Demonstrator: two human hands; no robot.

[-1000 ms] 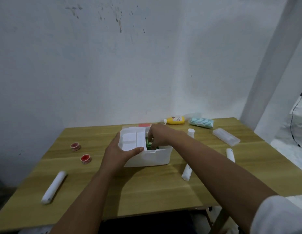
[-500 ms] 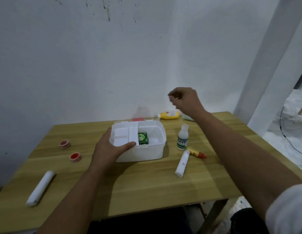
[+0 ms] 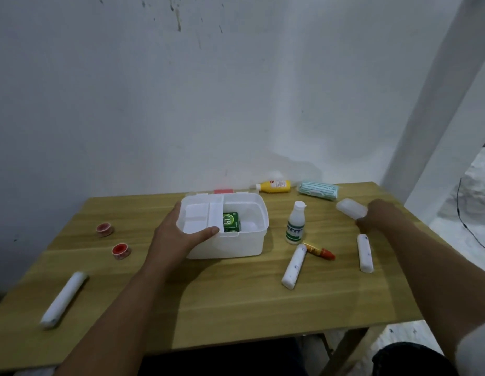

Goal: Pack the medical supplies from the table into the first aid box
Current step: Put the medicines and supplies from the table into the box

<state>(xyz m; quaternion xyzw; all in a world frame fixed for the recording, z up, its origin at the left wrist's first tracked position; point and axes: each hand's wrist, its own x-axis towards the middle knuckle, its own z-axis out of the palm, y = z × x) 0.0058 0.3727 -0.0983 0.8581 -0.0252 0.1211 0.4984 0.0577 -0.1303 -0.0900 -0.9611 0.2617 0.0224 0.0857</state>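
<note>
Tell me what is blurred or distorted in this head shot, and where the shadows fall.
Head view: the right hand and the clear case it touches are smeared by motion; the left hand on the white box is sharp. The wide lens bends the pillar and table edges. Soft shadows sit under the forearms and box; no glare.

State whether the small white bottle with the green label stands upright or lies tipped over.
Upright. The white bottle stands on its base on the table, cap at the top, beside the first aid box.
</note>
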